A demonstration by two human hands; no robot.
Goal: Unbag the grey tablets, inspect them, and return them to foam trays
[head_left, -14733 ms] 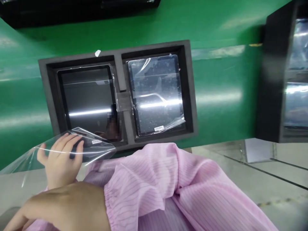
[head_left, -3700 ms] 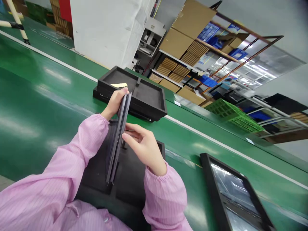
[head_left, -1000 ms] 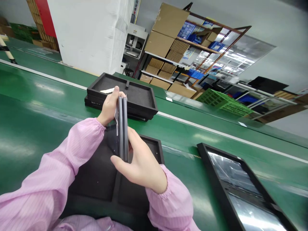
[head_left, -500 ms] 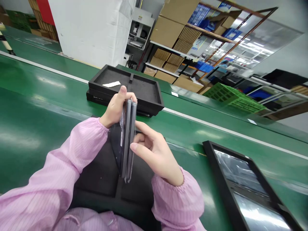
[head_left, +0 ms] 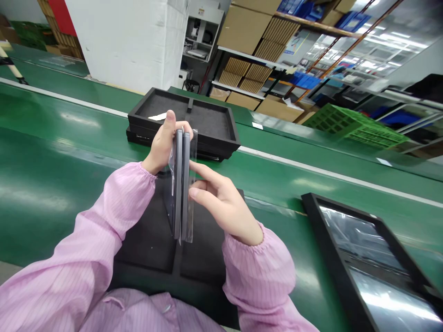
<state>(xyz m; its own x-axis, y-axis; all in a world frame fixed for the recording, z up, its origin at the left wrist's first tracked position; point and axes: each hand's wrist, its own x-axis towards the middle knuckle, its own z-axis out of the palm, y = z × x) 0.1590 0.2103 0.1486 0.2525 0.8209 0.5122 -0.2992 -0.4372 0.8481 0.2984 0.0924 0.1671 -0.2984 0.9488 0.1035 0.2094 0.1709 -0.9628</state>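
My left hand (head_left: 164,144) grips the upper end of two thin, dark grey tablet-like slabs (head_left: 177,184), thumb raised on the near side and fingers round the far edge. They stand side by side, seen edge-on. Clear plastic film (head_left: 194,143) sticks out along the right slab and also shows at the left one. With fingers bent, my right hand (head_left: 226,203) is at the right slab, its thumb and fingertips on the film. Beneath both hands lies a black two-section tray (head_left: 147,244), partly hidden by my arms.
Behind the slabs, stacked black trays (head_left: 228,117) sit on the green conveyor-like surface (head_left: 86,147), a white strip in the top one. At right lies a black tray (head_left: 314,216) holding shiny, film-covered flat panels. A green crate (head_left: 356,124) and shelves with cartons (head_left: 242,30) stand beyond.
The slabs have come slightly left and now stand more upright and edge-on. More clear film shows on their right side. My right hand keeps its fingers at the right slab.
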